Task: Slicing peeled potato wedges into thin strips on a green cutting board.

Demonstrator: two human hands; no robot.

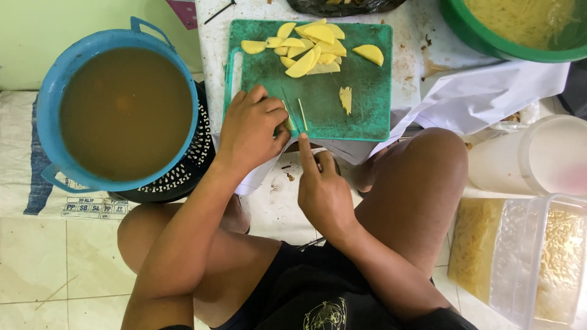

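Observation:
A green cutting board (361, 91) lies on the floor in front of my knees. Several yellow potato slices (309, 46) are piled at its far edge, with one small cut piece (346, 99) near the middle. My left hand (251, 129) presses down on a yellow piece at the board's near edge, mostly hiding it. My right hand (323, 189) grips a knife handle with the index finger stretched along it; the thin blade (302, 114) stands edge-on beside my left fingers.
A blue tub of brown water (49, 98) sits on a black perforated basket (189, 165) at the left. A green bowl of shredded yellow strips (465, 30) is at top right. Clear containers of shreds (520, 263) and a white lidded tub (538, 156) stand right. White cloth (483, 98) lies beside the board.

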